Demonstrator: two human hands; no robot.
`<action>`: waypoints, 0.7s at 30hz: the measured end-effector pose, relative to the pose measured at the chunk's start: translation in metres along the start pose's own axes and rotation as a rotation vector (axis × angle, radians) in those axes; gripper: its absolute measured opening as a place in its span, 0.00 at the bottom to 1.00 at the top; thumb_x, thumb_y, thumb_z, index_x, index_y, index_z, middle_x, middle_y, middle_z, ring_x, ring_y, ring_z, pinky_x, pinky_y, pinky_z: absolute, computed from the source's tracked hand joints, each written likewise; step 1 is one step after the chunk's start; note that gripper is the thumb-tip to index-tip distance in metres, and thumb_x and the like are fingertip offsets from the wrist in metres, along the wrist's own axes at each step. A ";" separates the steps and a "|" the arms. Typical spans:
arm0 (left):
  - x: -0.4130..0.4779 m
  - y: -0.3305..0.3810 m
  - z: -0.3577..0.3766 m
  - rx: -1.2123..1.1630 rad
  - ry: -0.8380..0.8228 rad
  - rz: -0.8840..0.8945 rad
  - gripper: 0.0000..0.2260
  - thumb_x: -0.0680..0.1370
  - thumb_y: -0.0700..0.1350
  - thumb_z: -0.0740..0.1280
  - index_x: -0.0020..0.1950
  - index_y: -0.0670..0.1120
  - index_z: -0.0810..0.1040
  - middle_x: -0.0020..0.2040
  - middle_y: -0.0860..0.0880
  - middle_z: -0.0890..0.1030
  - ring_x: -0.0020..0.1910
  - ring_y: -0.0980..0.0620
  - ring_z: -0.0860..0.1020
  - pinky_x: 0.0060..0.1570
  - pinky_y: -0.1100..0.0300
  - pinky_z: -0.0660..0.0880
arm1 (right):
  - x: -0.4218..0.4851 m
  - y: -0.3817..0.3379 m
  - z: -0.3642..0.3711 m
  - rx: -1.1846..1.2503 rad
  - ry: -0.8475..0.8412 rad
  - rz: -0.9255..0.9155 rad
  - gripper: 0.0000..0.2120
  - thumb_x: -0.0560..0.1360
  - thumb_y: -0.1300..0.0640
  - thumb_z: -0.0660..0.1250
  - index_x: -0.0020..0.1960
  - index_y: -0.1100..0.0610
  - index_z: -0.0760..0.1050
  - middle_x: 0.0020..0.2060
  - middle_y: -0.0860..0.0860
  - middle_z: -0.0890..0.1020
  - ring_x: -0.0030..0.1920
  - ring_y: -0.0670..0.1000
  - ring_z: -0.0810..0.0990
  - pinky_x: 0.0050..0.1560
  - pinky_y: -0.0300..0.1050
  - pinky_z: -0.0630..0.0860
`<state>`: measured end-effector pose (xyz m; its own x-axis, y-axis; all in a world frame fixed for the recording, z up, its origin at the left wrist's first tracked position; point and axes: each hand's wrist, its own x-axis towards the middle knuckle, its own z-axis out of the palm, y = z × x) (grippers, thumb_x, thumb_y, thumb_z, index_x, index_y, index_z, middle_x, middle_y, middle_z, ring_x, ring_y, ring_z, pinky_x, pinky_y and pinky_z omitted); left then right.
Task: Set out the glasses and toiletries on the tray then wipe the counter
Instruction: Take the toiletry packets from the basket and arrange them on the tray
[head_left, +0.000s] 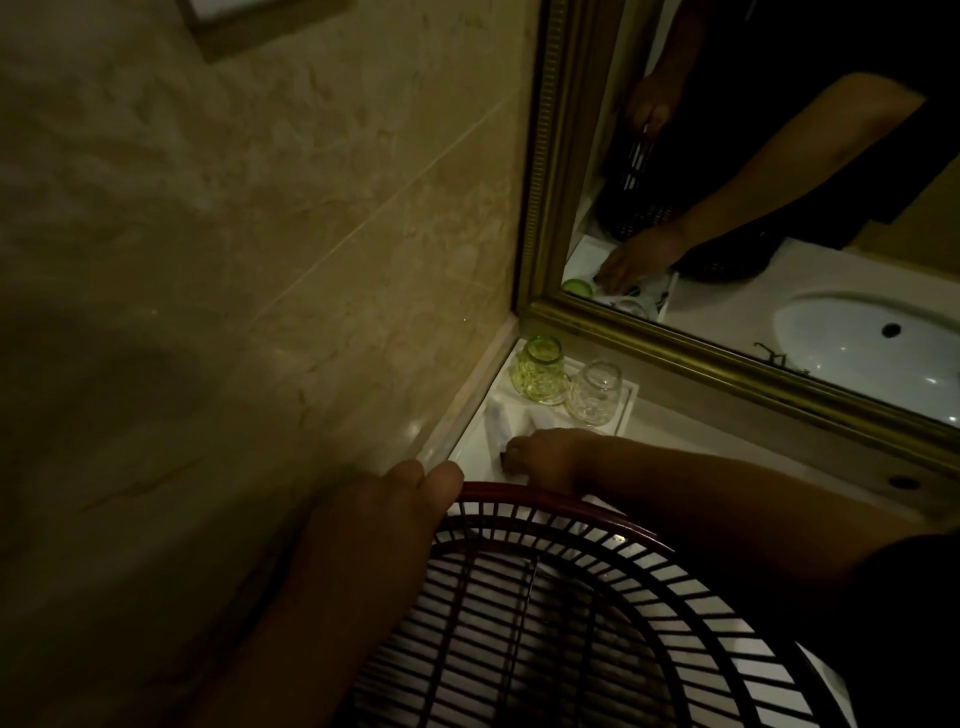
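Observation:
A white tray (626, 410) sits in the counter's back left corner, against the wall and below the mirror. On it a green glass (540, 371) and a clear glass (597, 392) stand upside down side by side. White toiletry packets (498, 421) lie in front of them. My right hand (545, 457) rests fingers-down on the tray, on a small white item that its fingers mostly hide. My left hand (410, 499) grips the rim of a dark red slatted plastic basket (571, 597), held up close below the camera.
A gold-framed mirror (727, 358) runs along the back and reflects the sink basin and my arms. The marble wall (260, 260) closes off the left side. A tap hole (904, 480) shows in the white counter at right. The light is dim.

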<state>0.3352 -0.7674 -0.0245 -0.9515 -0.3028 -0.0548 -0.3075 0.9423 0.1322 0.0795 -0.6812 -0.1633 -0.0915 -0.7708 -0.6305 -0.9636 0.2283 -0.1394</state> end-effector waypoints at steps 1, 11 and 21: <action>0.000 0.000 0.000 0.003 0.004 0.006 0.09 0.76 0.52 0.58 0.55 0.57 0.66 0.47 0.54 0.76 0.41 0.52 0.76 0.32 0.59 0.70 | -0.002 0.001 -0.001 -0.020 0.005 -0.007 0.28 0.77 0.43 0.66 0.75 0.51 0.68 0.70 0.53 0.71 0.65 0.59 0.74 0.59 0.51 0.72; 0.001 0.000 0.003 0.021 0.030 0.000 0.08 0.74 0.51 0.61 0.53 0.57 0.68 0.42 0.54 0.76 0.32 0.56 0.67 0.25 0.65 0.55 | 0.006 0.006 0.009 -0.278 0.041 -0.124 0.25 0.81 0.44 0.62 0.76 0.44 0.63 0.70 0.55 0.68 0.62 0.61 0.74 0.51 0.56 0.77; -0.001 0.001 0.001 0.019 0.050 0.006 0.12 0.73 0.52 0.55 0.53 0.56 0.72 0.41 0.54 0.77 0.31 0.54 0.71 0.26 0.62 0.62 | 0.010 0.005 0.007 -0.547 0.209 -0.282 0.15 0.82 0.48 0.60 0.65 0.51 0.76 0.56 0.55 0.79 0.58 0.59 0.75 0.52 0.53 0.72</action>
<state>0.3356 -0.7659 -0.0254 -0.9530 -0.3029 -0.0046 -0.3015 0.9467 0.1139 0.0756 -0.6833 -0.1760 0.1896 -0.8689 -0.4572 -0.9418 -0.2926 0.1657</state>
